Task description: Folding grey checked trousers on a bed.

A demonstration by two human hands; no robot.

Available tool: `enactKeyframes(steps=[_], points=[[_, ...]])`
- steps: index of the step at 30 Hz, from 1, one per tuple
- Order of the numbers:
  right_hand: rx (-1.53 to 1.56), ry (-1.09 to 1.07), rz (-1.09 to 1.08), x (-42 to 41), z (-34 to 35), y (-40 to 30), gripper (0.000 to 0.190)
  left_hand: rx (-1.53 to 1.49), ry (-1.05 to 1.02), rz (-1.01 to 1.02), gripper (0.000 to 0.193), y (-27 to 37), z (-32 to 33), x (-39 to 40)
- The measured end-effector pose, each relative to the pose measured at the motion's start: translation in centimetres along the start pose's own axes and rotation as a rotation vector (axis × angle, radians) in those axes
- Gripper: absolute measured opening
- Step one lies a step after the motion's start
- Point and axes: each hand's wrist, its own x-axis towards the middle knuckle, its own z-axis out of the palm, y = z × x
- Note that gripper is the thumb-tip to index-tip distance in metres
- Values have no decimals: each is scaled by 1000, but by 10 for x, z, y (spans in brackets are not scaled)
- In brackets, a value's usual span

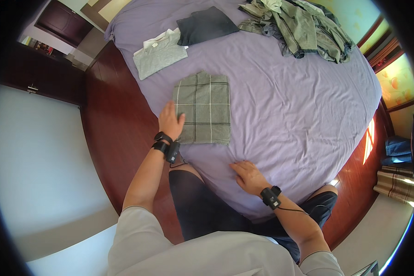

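Note:
A grey-green checked garment (203, 107), folded into a near-square, lies flat on the lavender bedsheet (279, 114) before me. My left hand (171, 120) is at its left edge, thumb apart from the fingers, holding nothing. Whether the palm presses on the cloth I cannot tell. Below and to the right of the garment, my right hand (250, 176) is over the sheet, apart from the cloth, fingers loosely spread and without anything in them. Farther up the bed lie a folded light grey shirt (161, 54) and a folded black garment (207, 26), their edges meeting.
A heap of crumpled clothes (302, 29) covers the bed's far right corner. Reddish wooden floor (124, 114) runs along the left side, with a dark door (43, 74) beyond. Blue fabric (397, 150) and a striped curtain (396, 184) are at the right.

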Motion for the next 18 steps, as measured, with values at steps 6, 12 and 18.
enactKeyframes(steps=[6,12,18], points=[[309,97,197,11,-17,-2,49,-530,-315,-475,86,-17,-15,-2],[405,139,300,12,-15,-4,51,-884,-592,-589,78,-25,-20,18],[435,132,346,-1,-14,-2,48,-1247,-665,-657,71,-22,-22,15]])
